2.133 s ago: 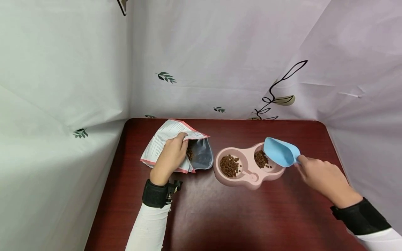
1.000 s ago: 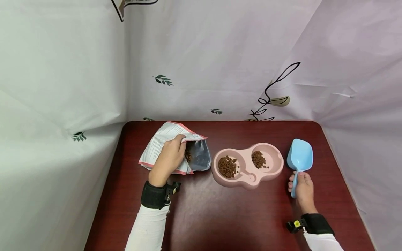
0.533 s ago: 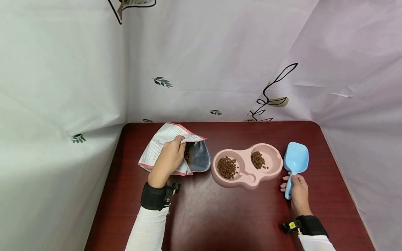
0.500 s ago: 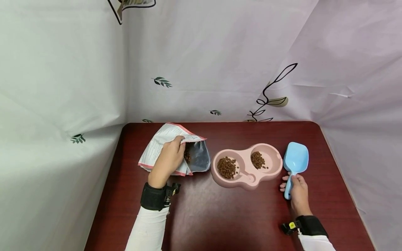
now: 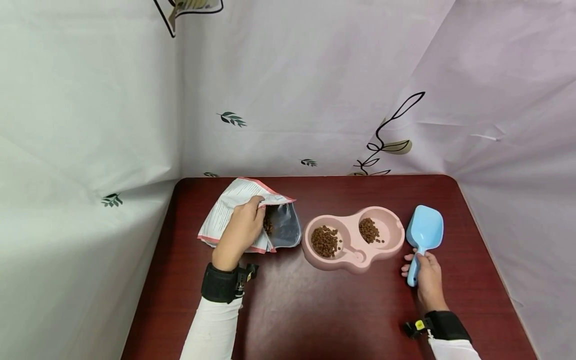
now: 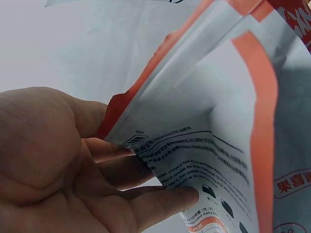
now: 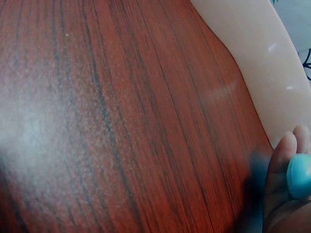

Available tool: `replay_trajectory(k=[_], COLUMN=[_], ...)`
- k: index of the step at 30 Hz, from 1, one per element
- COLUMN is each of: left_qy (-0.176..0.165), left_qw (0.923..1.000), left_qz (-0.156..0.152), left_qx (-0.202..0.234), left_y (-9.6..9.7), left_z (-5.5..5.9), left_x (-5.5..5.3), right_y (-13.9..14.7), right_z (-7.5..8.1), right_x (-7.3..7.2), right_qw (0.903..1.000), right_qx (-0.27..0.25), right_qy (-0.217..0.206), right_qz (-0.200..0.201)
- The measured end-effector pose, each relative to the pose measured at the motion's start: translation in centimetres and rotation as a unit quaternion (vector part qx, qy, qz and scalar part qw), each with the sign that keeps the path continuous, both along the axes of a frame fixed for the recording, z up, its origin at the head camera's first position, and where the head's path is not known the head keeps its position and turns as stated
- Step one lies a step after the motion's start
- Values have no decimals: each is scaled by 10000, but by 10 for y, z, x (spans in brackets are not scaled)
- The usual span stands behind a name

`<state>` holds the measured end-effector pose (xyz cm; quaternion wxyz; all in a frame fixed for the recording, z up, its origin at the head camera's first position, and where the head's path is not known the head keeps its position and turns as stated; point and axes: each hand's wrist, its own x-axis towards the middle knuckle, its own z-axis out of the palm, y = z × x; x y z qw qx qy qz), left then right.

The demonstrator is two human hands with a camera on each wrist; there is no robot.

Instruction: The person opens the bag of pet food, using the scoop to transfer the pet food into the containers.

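My left hand (image 5: 243, 223) pinches the torn top edge of a white pet food bag (image 5: 222, 215) with red trim, printed text showing in the left wrist view. The bag lies with its mouth gaping; some brown kibble shows inside. My right hand (image 5: 427, 280) holds a light blue scoop (image 5: 425, 227) by its handle, thumb on top and fingers below. The scoop's bowl faces up with no kibble in it, right of the pink double pet bowl (image 5: 353, 225). In the right wrist view the handle's end (image 7: 300, 177) lies against the fingers.
Brown kibble (image 5: 325, 241) lies in the left compartment, and a smaller heap of kibble (image 5: 369, 230) in the right one. Everything is on a dark red wooden table (image 5: 306, 310). Pale cloth walls (image 5: 288, 100) with leaf prints enclose its back and sides.
My right hand has carried the scoop from over the right compartment rightward and down to the table's right side, turning it upright-facing. The left hand keeps its pinch on the bag.
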<state>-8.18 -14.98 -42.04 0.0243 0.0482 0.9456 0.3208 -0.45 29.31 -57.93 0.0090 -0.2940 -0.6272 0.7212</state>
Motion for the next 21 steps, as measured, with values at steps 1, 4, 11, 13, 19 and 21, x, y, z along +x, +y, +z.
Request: replay_trajectory(k=[1,4,11,13,19,21], left_qy=[4,-33,-74,-76,-61,-45], left_qw=[10000,10000,10000,10000,10000,10000], left_qz=[-2,2,22,10,2,18], left_qx=[1,-6,-5,18,14,8], left_y=[0,0,0,0,0,0], left_z=[0,0,2,2,1,1], left_x=[0,0,0,0,0,0], right_y=[0,1,5,8,15,15], right_z=[0,1,7,9,16,19], right_x=[0,1,4,6,17,21], right_qw=[10000,10000,9999,9992,9921,9884], right_qx=[-13,-46,4,220,848,1043], right_qy=[-14,-54,-82,-258,-478,-257], right_qz=[19,36,-124,-220,-794,-1069])
